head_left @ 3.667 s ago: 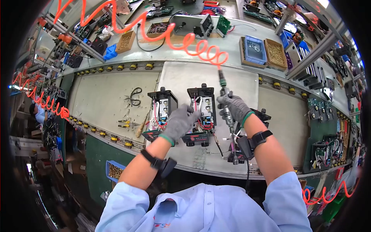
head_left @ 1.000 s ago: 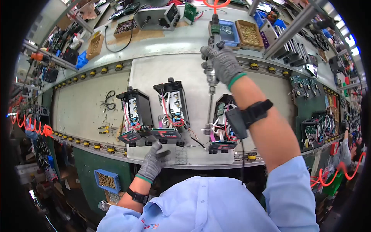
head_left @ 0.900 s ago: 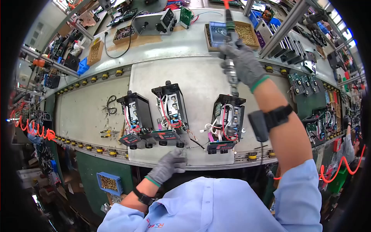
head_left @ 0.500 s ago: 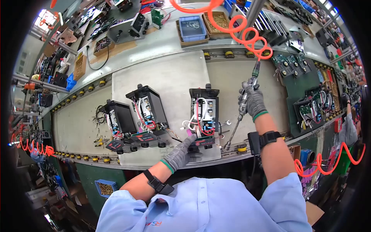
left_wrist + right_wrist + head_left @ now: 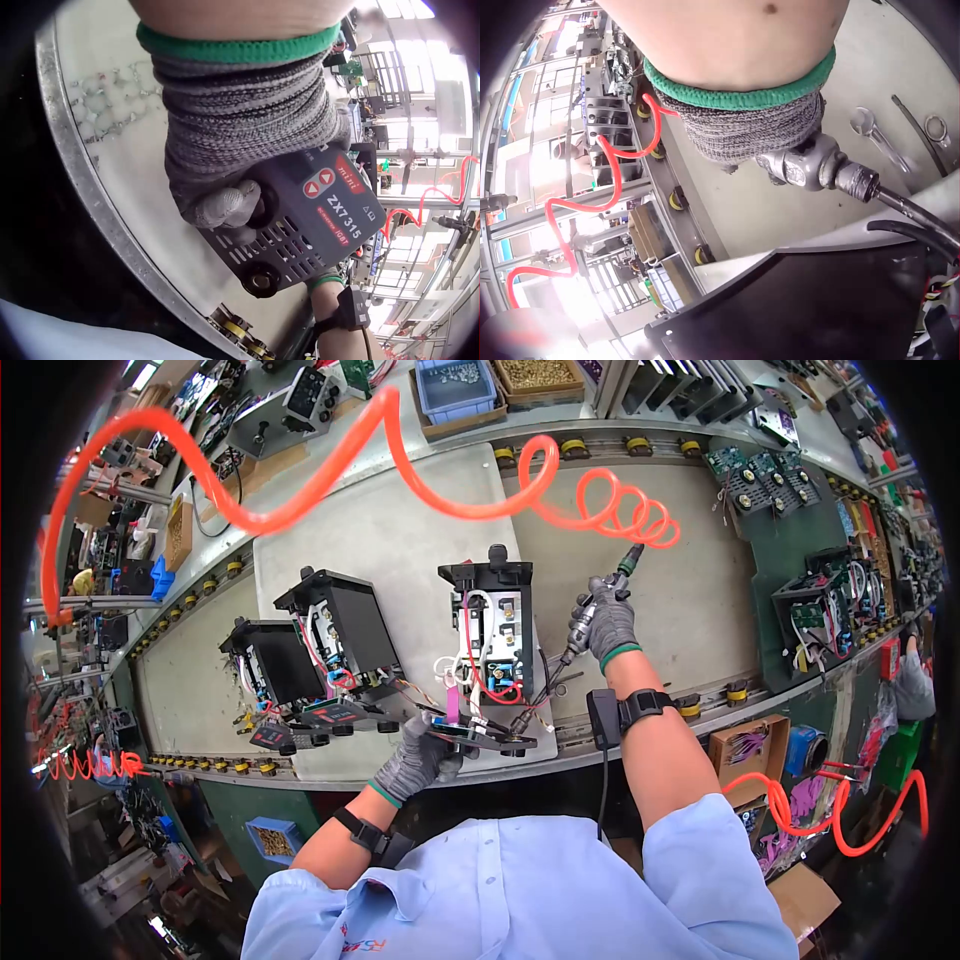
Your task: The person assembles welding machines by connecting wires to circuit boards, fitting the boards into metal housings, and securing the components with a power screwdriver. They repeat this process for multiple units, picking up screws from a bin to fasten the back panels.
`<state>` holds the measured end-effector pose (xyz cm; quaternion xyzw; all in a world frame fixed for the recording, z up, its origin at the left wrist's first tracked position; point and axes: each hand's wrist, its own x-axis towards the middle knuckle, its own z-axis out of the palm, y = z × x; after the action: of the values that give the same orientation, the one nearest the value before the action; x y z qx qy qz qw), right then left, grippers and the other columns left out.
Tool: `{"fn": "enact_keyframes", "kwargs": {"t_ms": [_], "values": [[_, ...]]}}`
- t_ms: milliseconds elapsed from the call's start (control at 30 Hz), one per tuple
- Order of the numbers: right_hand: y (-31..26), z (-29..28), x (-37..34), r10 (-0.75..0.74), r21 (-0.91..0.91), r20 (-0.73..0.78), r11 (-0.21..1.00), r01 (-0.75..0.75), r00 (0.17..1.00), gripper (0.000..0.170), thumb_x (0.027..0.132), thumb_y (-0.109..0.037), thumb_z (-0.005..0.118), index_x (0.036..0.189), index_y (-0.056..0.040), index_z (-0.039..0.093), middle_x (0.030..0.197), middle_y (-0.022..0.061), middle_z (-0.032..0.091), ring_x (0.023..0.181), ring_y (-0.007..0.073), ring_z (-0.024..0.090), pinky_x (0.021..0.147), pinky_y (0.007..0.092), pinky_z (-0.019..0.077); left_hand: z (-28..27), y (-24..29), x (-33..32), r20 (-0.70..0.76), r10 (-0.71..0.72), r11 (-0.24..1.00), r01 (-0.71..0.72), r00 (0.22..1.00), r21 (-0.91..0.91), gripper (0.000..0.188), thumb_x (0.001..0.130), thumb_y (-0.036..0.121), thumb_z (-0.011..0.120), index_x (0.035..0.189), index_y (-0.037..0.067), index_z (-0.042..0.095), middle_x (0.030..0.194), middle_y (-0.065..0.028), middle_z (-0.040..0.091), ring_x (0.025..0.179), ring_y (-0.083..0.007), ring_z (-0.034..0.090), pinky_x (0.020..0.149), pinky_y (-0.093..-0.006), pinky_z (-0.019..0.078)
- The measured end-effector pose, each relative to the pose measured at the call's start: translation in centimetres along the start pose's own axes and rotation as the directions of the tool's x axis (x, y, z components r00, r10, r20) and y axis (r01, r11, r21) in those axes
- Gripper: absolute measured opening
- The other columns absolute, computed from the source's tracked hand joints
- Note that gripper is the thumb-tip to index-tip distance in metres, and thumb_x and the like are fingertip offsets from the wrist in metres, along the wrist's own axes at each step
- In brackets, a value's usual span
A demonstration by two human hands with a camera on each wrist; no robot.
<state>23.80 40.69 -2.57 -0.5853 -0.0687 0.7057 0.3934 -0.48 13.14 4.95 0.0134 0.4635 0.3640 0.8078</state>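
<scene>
A: How far along is it?

B: Partway, I'd judge; the right-hand case (image 5: 523,610) has parts inside, and wires (image 5: 474,706) run to its panel (image 5: 330,206); that panel tilts out in front, so seating it looks left to do.

A: And the hands?

B: The left hand (image 5: 408,765) has fingers curled round the panel's edge; the right hand (image 5: 610,626) is wrapped round the driver (image 5: 806,165), its tip by the panel; whether anything there is tight, I can't tell.

A: The other two units (image 5: 352,622)?

B: Left on the board (image 5: 430,490); panels leaning outward; fixed or loose, unclear.
</scene>
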Motion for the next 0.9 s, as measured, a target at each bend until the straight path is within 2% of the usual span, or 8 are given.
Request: {"fn": "enact_keyframes", "kwargs": {"t_ms": [267, 400, 533, 667, 733, 767, 800, 900], "values": [[0.8, 0.3, 0.3, 0.111, -0.069, 0.05, 0.992, -0.108, 0.993, 0.018, 0.094, -0.02, 0.068, 0.1, -0.013, 0.052, 0.069, 0.0037, 0.057, 0.048, 0.0188, 0.056, 0.04, 0.037, 0.0457, 1.0, -0.5, -0.2, -0.115, 0.001, 0.995, -0.013, 0.993, -0.1, 0.1, 0.064, 0.092, 0.057, 0.111, 0.004, 0.064, 0.086, -0.0186, 0.066, 0.05, -0.0191, 0.045, 0.044, -0.0305, 0.0329], [-0.9, -1.2, -0.1, -0.004, 0.025, 0.094, 1.0, 0.001, 0.996, 0.018, 0.093, -0.017, 0.067, 0.101, -0.0124, 0.051, 0.071, 0.0048, 0.059, 0.052, 0.0197, 0.058, 0.043, 0.037, 0.0478, 2.4, -0.3, -0.3, -0.124, -0.003, 0.992, -0.012, 0.992, -0.123, 0.098, 0.065, 0.09, 0.058, 0.112, 0.005, 0.064, 0.087, -0.0177, 0.065, 0.051, -0.0179, 0.043, 0.045, -0.031, 0.0338], [-3.0, -4.0, -1.9, -0.096, -0.015, -0.078, 0.995, 0.095, 0.992, 0.021, 0.095, -0.027, 0.067, 0.099, -0.0114, 0.053, 0.074, 0.0053, 0.062, 0.056, 0.0201, 0.059, 0.048, 0.0394, 0.0514, 2.5, -0.9, 0.1, -0.104, 0.016, 0.985, -0.033, 0.994, -0.167, 0.098, 0.064, 0.09, 0.059, 0.115, 0.007, 0.063, 0.09, -0.017, 0.065, 0.052, -0.0172, 0.043, 0.046, -0.0309, 0.035], [-1.8, -6.3, -2.0, -0.092, 0.16, -0.093, 0.982, 0.106, 0.991, 0.024, 0.095, -0.03, 0.067, 0.1, -0.0114, 0.052, 0.073, 0.0047, 0.061, 0.056, 0.0203, 0.057, 0.05, 0.0395, 0.0508, 1.8, -1.5, 0.3, -0.092, 0.005, 0.988, -0.018, 0.996, -0.151, 0.099, 0.063, 0.091, 0.058, 0.115, 0.008, 0.063, 0.09, -0.0157, 0.065, 0.053, -0.0171, 0.045, 0.047, -0.0307, 0.0362], [-1.2, -6.1, -2.3, 0.022, 0.478, -0.253, 0.872, 0.105, 0.967, 0.013, 0.096, -0.015, 0.063, 0.099, -0.0138, 0.051, 0.074, 0.0042, 0.059, 0.054, 0.0207, 0.057, 0.048, 0.0405, 0.0492, 0.0, -4.0, 1.6, -0.22, 0.063, 0.966, -0.115, 0.973, -0.233, 0.099, 0.063, 0.092, 0.058, 0.115, 0.008, 0.063, 0.09, -0.0148, 0.065, 0.054, -0.0167, 0.047, 0.048, -0.0313, 0.0381], [1.3, -11.7, 0.9, -0.036, 0.31, 0.014, 0.95, 0.03, 0.999, 0.013, 0.095, -0.014, 0.064, 0.099, -0.0146, 0.052, 0.075, 0.0033, 0.059, 0.055, 0.0228, 0.058, 0.05, 0.0399, 0.0497, 2.2, -2.2, 0.7, -0.242, 0.095, 0.979, -0.134, 0.966, -0.151, 0.098, 0.064, 0.091, 0.058, 0.116, 0.008, 0.063, 0.091, -0.0149, 0.065, 0.054, -0.0163, 0.048, 0.05, -0.0317, 0.0405], [1.3, -11.2, 0.5, -0.038, 0.317, 0.01, 0.948, 0.033, 0.999, 0.013, 0.095, -0.014, 0.064, 0.099, -0.0146, 0.052, 0.075, 0.0033, 0.059, 0.055, 0.0228, 0.058, 0.05, 0.0399, 0.0497, 3.2, -0.6, -0.6, -0.129, 0.007, 0.986, -0.028, 0.992, -0.167, 0.096, 0.066, 0.09, 0.058, 0.117, 0.009, 0.063, 0.091, -0.015, 0.066, 0.055, -0.0167, 0.049, 0.051, -0.0323, 0.0423], [1.5, -7.0, -2.3, -0.164, 0.442, -0.36, 0.837, 0.322, 0.919, 0.012, 0.094, -0.013, 0.065, 0.098, -0.0154, 0.054, 0.075, 0.0034, 0.059, 0.054, 0.023, 0.057, 0.048, 0.0397, 0.0486, 2.4, -0.5, -0.6, -0.069, -0.022, 0.983, 0.009, 0.997, -0.181, 0.094, 0.068, 0.088, 0.059, 0.118, 0.009, 0.063, 0.093, -0.0147, 0.066, 0.059, -0.0177, 0.052, 0.052, -0.0337, 0.0443]]}}
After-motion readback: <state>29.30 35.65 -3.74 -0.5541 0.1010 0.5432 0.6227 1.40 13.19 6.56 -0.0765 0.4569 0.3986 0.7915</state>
